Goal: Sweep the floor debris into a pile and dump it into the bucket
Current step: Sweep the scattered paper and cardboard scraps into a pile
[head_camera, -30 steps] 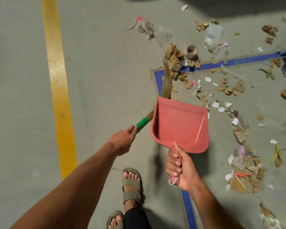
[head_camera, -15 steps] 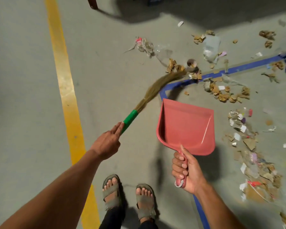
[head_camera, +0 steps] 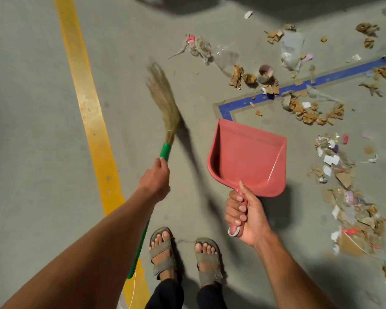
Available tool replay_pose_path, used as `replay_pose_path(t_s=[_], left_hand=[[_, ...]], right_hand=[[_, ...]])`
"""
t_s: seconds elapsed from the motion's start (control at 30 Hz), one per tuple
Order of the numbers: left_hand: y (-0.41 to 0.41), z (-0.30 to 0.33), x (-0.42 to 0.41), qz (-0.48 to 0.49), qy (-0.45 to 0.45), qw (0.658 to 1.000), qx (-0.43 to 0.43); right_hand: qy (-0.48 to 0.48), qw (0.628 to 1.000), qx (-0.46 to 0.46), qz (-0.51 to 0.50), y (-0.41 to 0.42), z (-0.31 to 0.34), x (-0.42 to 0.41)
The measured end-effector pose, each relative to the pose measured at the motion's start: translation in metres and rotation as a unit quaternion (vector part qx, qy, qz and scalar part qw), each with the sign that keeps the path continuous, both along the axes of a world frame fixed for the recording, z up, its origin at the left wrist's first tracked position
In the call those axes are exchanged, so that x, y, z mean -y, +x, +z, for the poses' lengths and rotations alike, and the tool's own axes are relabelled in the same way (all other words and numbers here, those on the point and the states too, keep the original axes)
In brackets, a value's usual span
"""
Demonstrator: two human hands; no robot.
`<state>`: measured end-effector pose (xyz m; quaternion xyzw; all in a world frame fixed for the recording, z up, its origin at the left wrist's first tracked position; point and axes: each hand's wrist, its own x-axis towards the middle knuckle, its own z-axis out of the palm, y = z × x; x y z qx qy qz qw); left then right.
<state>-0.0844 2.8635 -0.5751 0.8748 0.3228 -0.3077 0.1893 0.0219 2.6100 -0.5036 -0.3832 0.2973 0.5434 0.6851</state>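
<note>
Debris (head_camera: 314,112), mostly torn brown cardboard and paper scraps, is strewn all over the right side of the grey concrete floor (head_camera: 31,108) around the blue tape line (head_camera: 299,85), so no pile yet. Left hand (head_camera: 154,181) has its fingers curled round the green-handled grass broom (head_camera: 163,108), lifted over bare floor. Right hand (head_camera: 245,215) has its fingers wrapped round the empty pink plastic dustpan (head_camera: 247,157). No bucket in sight, pretty much everything's left to do.

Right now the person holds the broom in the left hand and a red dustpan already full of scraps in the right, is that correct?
Not quite. In the head view the dustpan is empty; the scraps all lie on the floor. The rest holds: the left hand grips the broom and the right hand grips the dustpan's handle.
</note>
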Motion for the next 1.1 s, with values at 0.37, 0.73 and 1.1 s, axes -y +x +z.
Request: replay_pose_path(t_s=[0.37, 0.73, 1.1], left_hand=[[0.033, 0.018, 0.063, -0.355, -0.120, 0.925, 0.056], [0.057, 0.060, -0.108, 0.068, 0.034, 0.985, 0.158], [0.201, -0.013, -0.174, 0.111, 0.036, 0.993, 0.031]], right_hand=[[-0.039, 0.998, 0.019, -0.046, -0.007, 0.031, 0.020], [-0.001, 0.998, 0.021, -0.051, 0.028, 0.046, -0.050], [0.019, 0.999, 0.027, -0.020, 0.145, -0.039, -0.073]])
